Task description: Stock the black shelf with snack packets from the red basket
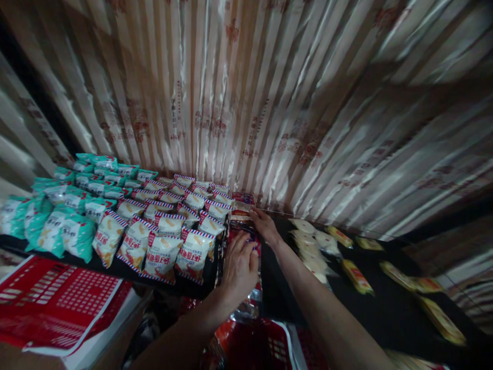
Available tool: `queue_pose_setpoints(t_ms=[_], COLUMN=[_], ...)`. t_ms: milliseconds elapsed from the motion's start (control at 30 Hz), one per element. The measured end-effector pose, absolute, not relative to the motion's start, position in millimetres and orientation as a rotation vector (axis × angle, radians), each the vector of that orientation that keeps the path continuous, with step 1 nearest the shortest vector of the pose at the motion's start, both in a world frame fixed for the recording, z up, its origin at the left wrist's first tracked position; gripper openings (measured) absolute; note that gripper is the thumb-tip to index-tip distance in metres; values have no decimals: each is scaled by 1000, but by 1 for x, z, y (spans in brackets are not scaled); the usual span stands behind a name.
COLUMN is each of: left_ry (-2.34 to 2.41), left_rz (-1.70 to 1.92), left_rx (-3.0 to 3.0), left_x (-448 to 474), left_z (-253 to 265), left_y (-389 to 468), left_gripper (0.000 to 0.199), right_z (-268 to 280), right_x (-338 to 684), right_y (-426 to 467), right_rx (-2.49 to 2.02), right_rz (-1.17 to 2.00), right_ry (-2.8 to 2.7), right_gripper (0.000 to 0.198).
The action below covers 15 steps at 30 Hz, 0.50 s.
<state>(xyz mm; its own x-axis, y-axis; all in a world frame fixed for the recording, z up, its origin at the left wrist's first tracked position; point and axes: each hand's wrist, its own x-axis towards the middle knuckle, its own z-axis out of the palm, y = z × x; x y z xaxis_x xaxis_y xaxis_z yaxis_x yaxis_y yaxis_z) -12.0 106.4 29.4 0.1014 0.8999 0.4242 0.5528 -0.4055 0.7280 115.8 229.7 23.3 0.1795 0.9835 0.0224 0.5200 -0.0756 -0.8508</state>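
My left hand [241, 267] lies palm down over a column of shiny dark-red snack packets [242, 201], its fingers apart and slightly bent. Beyond it, my right hand [265, 226] reaches in from the right. Its fingertips rest at the right edge of the packets, stretched out more than curled. Hands and dim light hide part of the column. Left of my hands stand rows of white snack bags [162, 257] with red lettering and striped edges. On the right, flat whitish packets [308, 244] lie overlapped on the black shelf [279, 277].
Teal snack bags [79, 236] fill the far left. Yellow packets [356, 276] lie scattered on the right. Below the front edge are a red and white printed bag [65, 303] and a red basket [279, 344]. A pleated, printed curtain [239, 92] hangs behind the shelf.
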Motion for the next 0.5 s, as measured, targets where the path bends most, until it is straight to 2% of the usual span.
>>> queue_pose_setpoints(t_ms=[133, 233, 400, 500], left_ry=[1063, 879, 831, 1122], left_rz=[1468, 1475, 1065, 654], left_rx=[1937, 1896, 1883, 1724], left_x=[-18, -17, -19, -31], left_z=[46, 39, -34, -79], left_y=[70, 26, -53, -88], left_gripper=[33, 32, 28, 33], right_z=[28, 27, 11, -10], right_x=[119, 124, 131, 128], right_y=[209, 177, 86, 17], right_rx=[-1670, -1615, -1448, -1502], right_rz=[656, 571, 496, 458], right_ry=[-1358, -1259, -1041, -914], right_gripper=[50, 49, 46, 42])
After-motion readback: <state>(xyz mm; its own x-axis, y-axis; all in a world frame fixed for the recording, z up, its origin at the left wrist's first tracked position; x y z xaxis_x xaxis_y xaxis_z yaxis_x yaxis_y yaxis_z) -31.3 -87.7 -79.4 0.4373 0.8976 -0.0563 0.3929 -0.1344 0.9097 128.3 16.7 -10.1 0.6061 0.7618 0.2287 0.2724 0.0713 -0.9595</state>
